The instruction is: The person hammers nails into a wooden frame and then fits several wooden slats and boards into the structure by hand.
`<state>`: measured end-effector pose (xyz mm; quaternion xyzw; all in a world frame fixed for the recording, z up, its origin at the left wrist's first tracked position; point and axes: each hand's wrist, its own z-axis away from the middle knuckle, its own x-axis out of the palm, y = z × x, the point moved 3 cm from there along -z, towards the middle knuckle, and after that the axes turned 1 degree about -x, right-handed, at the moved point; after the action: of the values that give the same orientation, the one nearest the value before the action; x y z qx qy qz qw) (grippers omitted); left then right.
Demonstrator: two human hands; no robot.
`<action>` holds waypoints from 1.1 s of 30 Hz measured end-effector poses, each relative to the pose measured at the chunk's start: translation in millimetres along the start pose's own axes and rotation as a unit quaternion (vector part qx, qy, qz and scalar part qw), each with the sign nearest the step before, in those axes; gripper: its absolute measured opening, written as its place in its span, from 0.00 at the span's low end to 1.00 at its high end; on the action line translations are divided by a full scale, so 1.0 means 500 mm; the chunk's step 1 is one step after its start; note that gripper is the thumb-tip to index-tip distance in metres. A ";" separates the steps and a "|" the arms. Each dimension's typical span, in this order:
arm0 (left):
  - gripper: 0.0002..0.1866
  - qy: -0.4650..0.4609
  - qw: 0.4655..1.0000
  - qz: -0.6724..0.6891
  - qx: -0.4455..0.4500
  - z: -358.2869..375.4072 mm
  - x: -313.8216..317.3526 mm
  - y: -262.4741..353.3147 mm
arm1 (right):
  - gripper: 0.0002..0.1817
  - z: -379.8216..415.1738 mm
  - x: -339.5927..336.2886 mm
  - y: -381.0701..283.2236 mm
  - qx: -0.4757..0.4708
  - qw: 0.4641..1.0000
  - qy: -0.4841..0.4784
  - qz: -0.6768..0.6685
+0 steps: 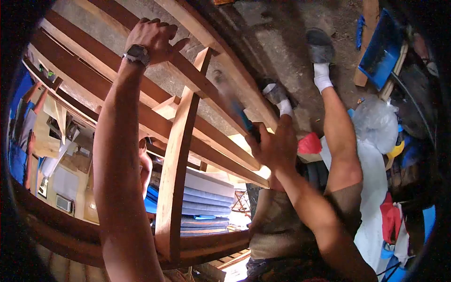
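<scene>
My left hand (pixel 152 40), with a watch on its wrist, grips a brown wooden rail (pixel 197 80) of a slatted wooden frame. An upright wooden post (pixel 176 169) of that frame stands just right of my left forearm. My right hand (pixel 277 145) is closed on the handle of a blurred tool (pixel 232 101) with a blue grip. The tool points up and left over a lighter rail (pixel 244 89), and its head is too smeared to identify. My legs, in white socks and dark shoes (pixel 321 47), stretch out over the concrete floor to the right.
A blue tray (pixel 380 47) leans at the upper right by a plank. A clear plastic bag (pixel 376 122), red cloth (pixel 310 143) and clutter lie to the right. Stacked blue-grey cushions (pixel 206 202) show through the frame, with cardboard and boxes at the left.
</scene>
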<state>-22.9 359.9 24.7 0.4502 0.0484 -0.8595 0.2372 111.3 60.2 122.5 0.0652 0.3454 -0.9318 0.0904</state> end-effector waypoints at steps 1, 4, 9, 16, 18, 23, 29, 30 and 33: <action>0.22 0.028 0.999 -0.015 0.004 0.001 -0.004 0.000 | 0.16 0.004 -0.006 -0.012 -0.011 0.999 0.017 0.035; 0.22 0.045 0.998 -0.031 0.008 0.010 -0.005 0.009 | 0.16 0.013 -0.035 -0.074 0.000 0.994 0.043 0.104; 0.22 -0.036 0.999 -0.015 -0.021 -0.002 0.004 0.003 | 0.13 0.103 0.095 -0.008 0.294 0.875 -0.078 -0.378; 0.23 -0.027 0.999 -0.029 -0.018 0.000 -0.007 0.016 | 0.17 0.026 -0.027 -0.085 0.303 0.809 0.210 -0.458; 0.23 -0.049 0.997 -0.036 -0.038 -0.001 -0.024 0.019 | 0.18 0.067 0.104 -0.022 0.271 0.780 0.245 -0.509; 0.23 -0.070 0.996 -0.028 -0.045 -0.001 -0.008 0.020 | 0.19 0.064 0.165 -0.016 0.258 0.842 0.025 -0.473; 0.23 -0.073 0.997 -0.015 -0.035 -0.003 -0.003 0.009 | 0.22 0.089 0.147 0.026 0.277 0.848 0.217 -0.397; 0.23 -0.074 0.996 -0.021 -0.038 -0.007 -0.002 0.005 | 0.20 0.097 0.182 0.030 0.241 0.879 0.204 -0.358; 0.23 -0.084 0.994 -0.022 -0.058 -0.009 -0.006 0.010 | 0.16 0.070 0.209 -0.016 0.273 0.876 -0.013 -0.396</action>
<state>-15.9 357.9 24.9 0.3603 0.0881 -0.8953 0.2469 5.6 30.5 134.8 -0.0668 0.0727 -0.9477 -0.3035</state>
